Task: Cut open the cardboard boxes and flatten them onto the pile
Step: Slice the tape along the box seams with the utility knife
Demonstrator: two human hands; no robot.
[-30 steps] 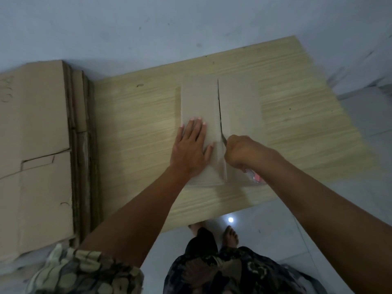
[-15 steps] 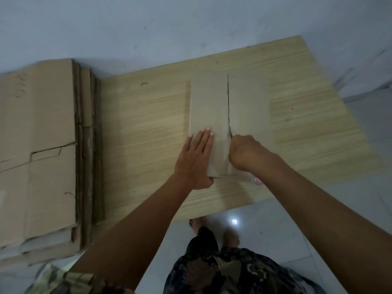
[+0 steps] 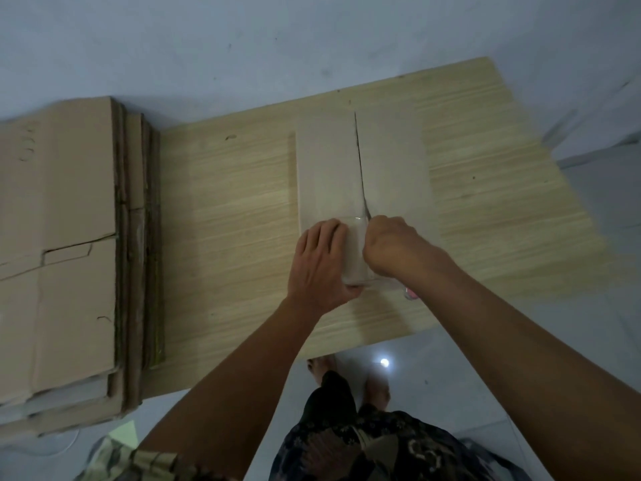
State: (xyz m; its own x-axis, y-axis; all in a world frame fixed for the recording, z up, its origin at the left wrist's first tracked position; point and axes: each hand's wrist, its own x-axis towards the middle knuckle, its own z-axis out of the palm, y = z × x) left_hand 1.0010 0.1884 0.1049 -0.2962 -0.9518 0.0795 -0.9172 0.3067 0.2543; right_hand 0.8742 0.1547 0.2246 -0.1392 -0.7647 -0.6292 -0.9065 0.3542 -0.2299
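Both hands are on the box point(image 3: 360, 175) near the bench's point(image 3: 222, 216) front edge: left hand point(image 3: 321, 263) flat, right hand point(image 3: 390, 246) fisted round the knife point(image 3: 366, 211). I'd keep that blade shallow along the seam and the left hand's fingers clear.

A plain room, likely in a home, bare pale wall point(image 3: 242, 36) behind the far edge of a light wooden table point(image 3: 225, 220); glossy tiled floor point(image 3: 433, 394), bare feet point(image 3: 321, 368); flattened cardboard stack point(image 3: 59, 237) at its left edge

Dim, soft, perhaps motion-blurred; edges warped.
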